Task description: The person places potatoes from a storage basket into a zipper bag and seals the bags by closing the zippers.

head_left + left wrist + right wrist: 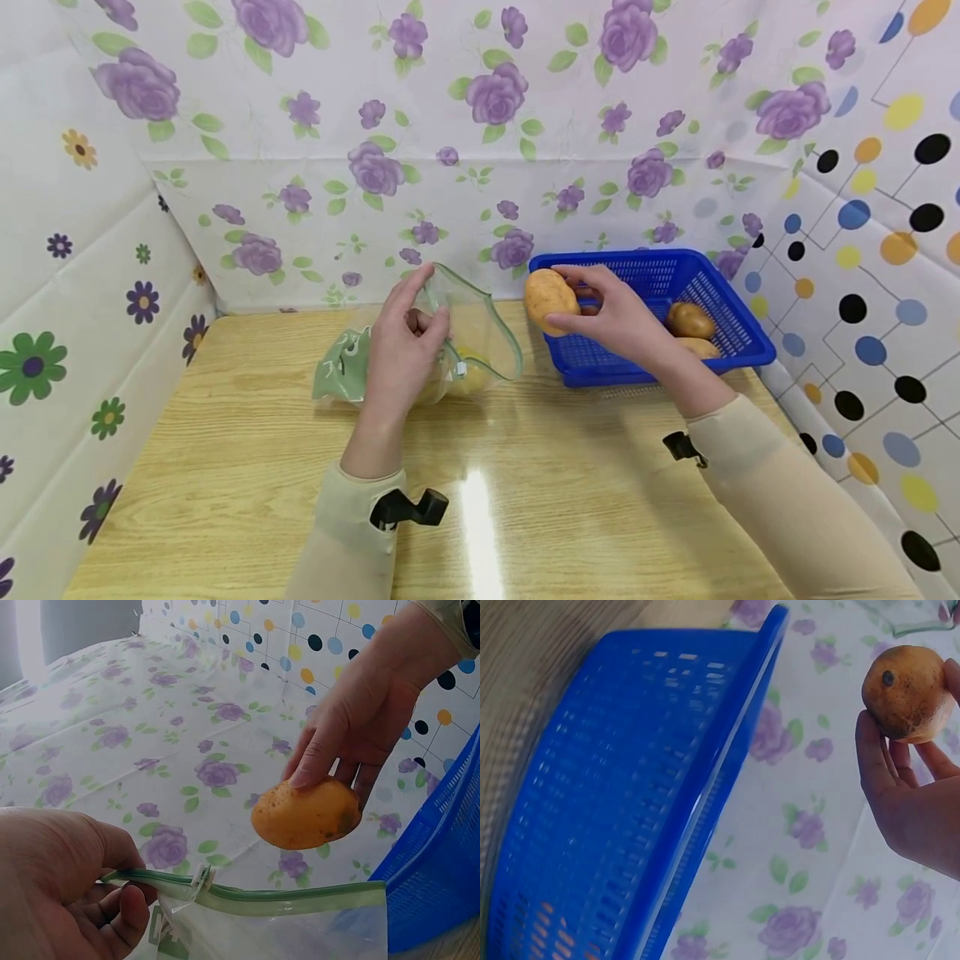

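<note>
A potato (550, 300) is pinched between the thumb and fingers of my right hand (618, 317), held up over the left end of the blue basket. In the right wrist view the potato (907, 694) shows a dark spot. My left hand (403, 346) grips the green-edged rim of a clear zip bag (472, 325), whose mouth gapes to the right. A white slider (202, 877) sits on the bag's zip by my left fingers. Something yellowish, seen through the plastic, lies low in the bag; my left hand hides part of it.
The blue basket (738, 333) stands at the back right of the wooden table (570, 500), with a brown potato (690, 321) and a paler one (699, 347) at its right end. A flowered cloth (450, 225) hangs behind, and patterned sheets flank both sides.
</note>
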{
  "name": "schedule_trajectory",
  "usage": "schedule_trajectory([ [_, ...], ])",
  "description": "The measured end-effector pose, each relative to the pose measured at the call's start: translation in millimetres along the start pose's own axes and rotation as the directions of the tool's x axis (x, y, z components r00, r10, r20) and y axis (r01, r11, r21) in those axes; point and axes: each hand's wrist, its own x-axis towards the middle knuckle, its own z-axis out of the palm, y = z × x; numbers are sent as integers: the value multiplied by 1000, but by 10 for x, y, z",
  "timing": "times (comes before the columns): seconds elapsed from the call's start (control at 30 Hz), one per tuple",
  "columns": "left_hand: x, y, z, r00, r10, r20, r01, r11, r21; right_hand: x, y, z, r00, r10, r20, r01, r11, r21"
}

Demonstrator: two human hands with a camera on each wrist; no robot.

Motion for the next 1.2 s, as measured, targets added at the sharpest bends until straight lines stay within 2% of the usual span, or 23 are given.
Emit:
schedule_trajectory([
  [0.5, 14, 0, 14, 1000, 9, -4, -9, 1000, 13, 30, -178, 316, 996, -89, 30, 88, 996, 26],
  [0.77, 0, 8, 10, 1000, -23, -2, 24, 1000, 14, 91, -230, 508, 989, -139, 42, 138, 990, 15],
  [1.0, 2, 5, 10, 1000, -22, -2, 22, 999, 24, 99, -288, 620, 983, -182, 37, 181, 983, 32],
  [1.2, 6, 5, 11, 1000, -20, -2, 20, 999, 30, 123, -340, 725, 976, -216, 20, 217, 976, -33],
])
